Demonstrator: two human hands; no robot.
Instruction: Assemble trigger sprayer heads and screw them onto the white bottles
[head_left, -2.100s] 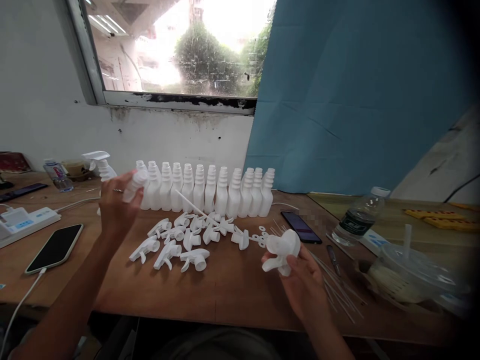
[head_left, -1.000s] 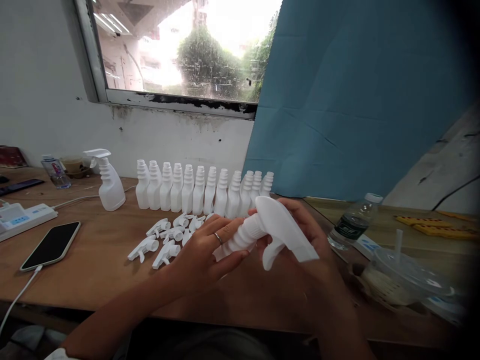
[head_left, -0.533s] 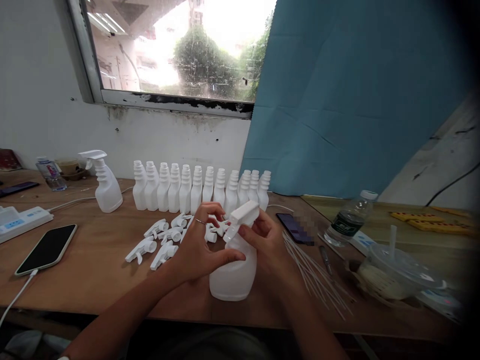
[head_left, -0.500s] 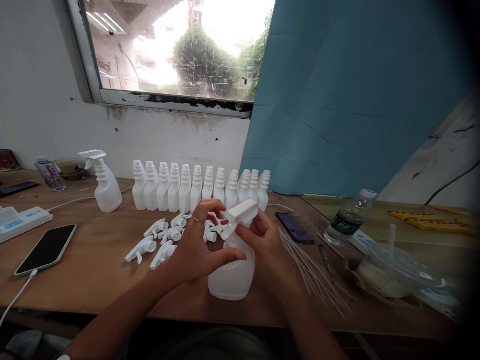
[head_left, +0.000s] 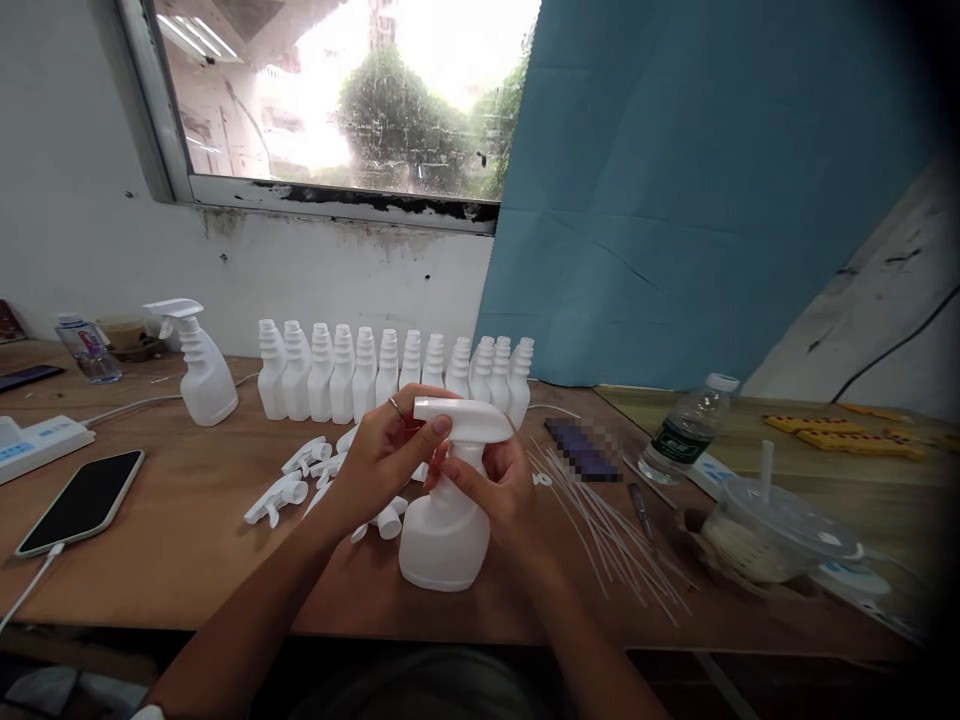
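A white spray bottle [head_left: 444,540] stands on the table in front of me, with a white trigger sprayer head [head_left: 471,420] on its neck. My left hand [head_left: 390,440] grips the nozzle end of that head, thumb on its near side and the other fingers partly hidden behind. Around the neck just below the head, my right hand [head_left: 499,485] is closed, its thumb across the front. The bottle is upright and the nozzle points left. Loose white trigger heads [head_left: 277,497] lie to the left, some hidden by my left arm.
Behind stands a row of several white bottles without heads [head_left: 365,375]. A complete spray bottle [head_left: 208,380] is at the left, near a phone [head_left: 82,500] on a cable. Thin white tubes [head_left: 600,520], a water bottle [head_left: 686,435] and a lidded cup [head_left: 765,530] lie rightward.
The sprayer head has turned so its nozzle points left, and the bottle is more upright. My left hand has closed from an open curl onto the head. The view has shifted slightly.
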